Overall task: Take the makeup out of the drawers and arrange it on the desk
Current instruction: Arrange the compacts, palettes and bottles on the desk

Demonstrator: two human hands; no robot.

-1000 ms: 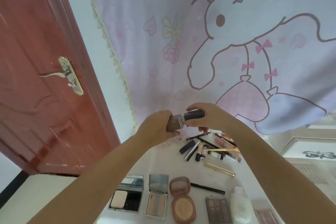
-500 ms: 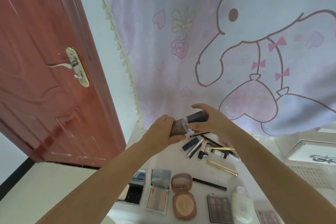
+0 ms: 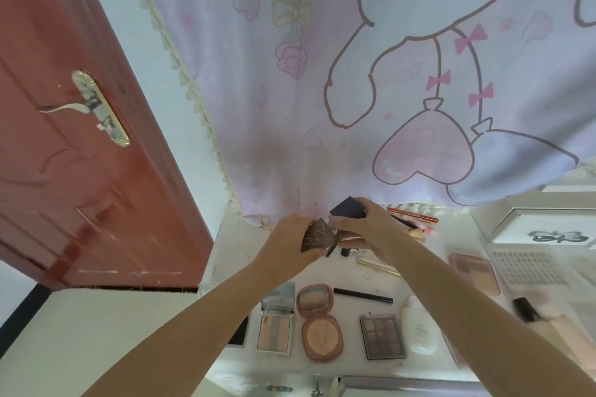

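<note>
Both hands grip one item — left hand point(image 3: 292, 243) the brown bottle point(image 3: 317, 235), right hand point(image 3: 364, 229) its dark cap point(image 3: 346, 207) — so twist gently, keeping it upright.

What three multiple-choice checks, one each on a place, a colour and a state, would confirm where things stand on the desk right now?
1. Where does the round compact lie?
A. Between the square mirrored compact and the dark eyeshadow palette
B. In a drawer
C. Under the curtain

2. What colour is the bottle right of the dark eyeshadow palette?
A. Red
B. White
C. Black

3. What state is the round compact in?
A. Closed
B. Open, lid flat
C. Held in a hand

Answers: 1 A, it sits in the front row between them. 2 B, its body is plainly white. 3 B, mirror and powder pan both face up on the desk.
</note>
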